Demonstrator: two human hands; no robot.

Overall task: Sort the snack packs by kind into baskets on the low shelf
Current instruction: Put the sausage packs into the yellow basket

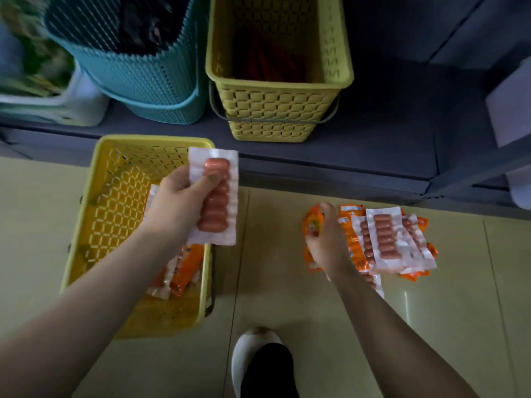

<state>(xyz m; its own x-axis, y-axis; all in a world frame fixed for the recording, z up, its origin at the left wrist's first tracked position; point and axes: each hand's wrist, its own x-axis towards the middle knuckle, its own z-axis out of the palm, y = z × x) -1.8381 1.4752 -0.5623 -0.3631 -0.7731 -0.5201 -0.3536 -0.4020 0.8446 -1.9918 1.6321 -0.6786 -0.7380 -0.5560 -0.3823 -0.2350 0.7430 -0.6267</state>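
The left hand (175, 202) grips a clear sausage pack (214, 196) over the yellow floor basket (115, 196) — near left. The right hand (326, 242) pinches an orange pack (311, 225) beside the pile of packs (388, 242) on the floor, near the low shelf (373, 145) — far side.

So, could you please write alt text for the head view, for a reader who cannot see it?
The left hand holds a clear sausage pack above a yellow floor basket, while the right hand grips an orange snack pack from a pile of packs on the floor. A teal basket and a yellow basket stand on the low shelf.
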